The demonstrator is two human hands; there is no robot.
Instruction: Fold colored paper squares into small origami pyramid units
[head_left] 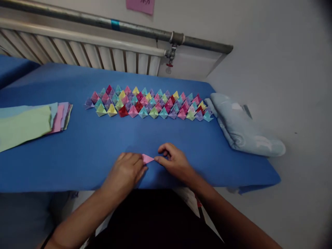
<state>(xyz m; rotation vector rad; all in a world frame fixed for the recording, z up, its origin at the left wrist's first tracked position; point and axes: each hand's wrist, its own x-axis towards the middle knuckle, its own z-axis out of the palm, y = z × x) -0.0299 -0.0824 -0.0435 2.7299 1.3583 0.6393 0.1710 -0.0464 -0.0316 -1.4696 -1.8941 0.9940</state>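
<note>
A small piece of folded pink paper (147, 159) lies near the front edge of the blue-covered surface (109, 138). My left hand (127, 169) is closed over its left end, so that part is hidden under the fingers. At the pointed right end, the thumb of my right hand (175, 162) meets the tip. The index finger of that hand is curled and raised, with a gap between it and the thumb. Beyond both hands stand several rows of small folded paper boats (153, 112) in pink, yellow, blue, green, purple and red.
A stack of coloured paper sheets (26, 124) lies at the left, light green on top. On the right is a folded grey-blue blanket (243, 128). Behind the surface run a white radiator (101, 57) and a metal pipe (145, 31) along the wall.
</note>
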